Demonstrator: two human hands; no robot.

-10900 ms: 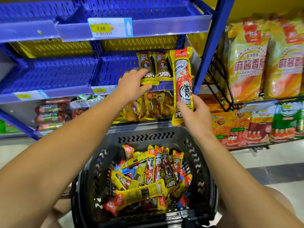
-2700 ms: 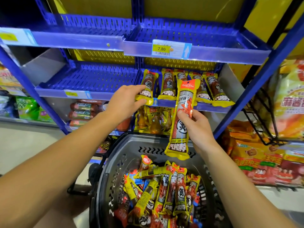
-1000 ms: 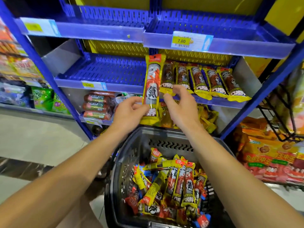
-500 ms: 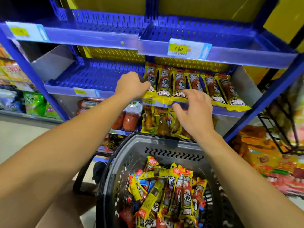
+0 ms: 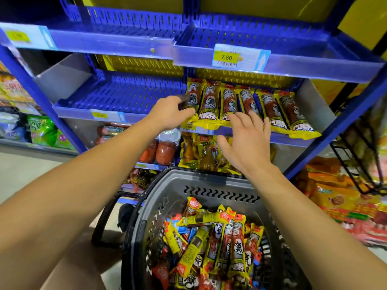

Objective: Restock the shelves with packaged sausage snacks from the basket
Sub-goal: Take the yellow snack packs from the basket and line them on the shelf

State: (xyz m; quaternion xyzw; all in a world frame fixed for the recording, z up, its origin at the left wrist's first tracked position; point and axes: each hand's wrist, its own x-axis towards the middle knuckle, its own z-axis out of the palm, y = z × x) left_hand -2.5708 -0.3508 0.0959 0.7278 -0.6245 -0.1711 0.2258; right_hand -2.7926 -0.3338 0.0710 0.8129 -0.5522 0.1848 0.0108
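Note:
Several yellow-edged sausage snack packs (image 5: 247, 105) lie side by side on the right half of the blue middle shelf (image 5: 125, 97). My left hand (image 5: 169, 111) grips the leftmost pack (image 5: 191, 99) at its lower end, fingers curled round it. In front of the row's lower edge hovers my right hand (image 5: 245, 141), fingers spread and holding nothing. Below, a grey plastic basket (image 5: 188, 181) holds a heap of more sausage packs (image 5: 211, 243) in yellow, red and blue wrappers.
The shelf above (image 5: 272, 47) carries a 7.80 price tag (image 5: 227, 57). Red sausages (image 5: 163, 149) and yellow packs (image 5: 201, 151) fill the shelf below. A black wire rack (image 5: 360, 155) and orange bags (image 5: 335, 197) stand at the right.
The long pack that my hands held upright a second ago now lies at the left end of the row. My right hand has let go and drawn back a little.

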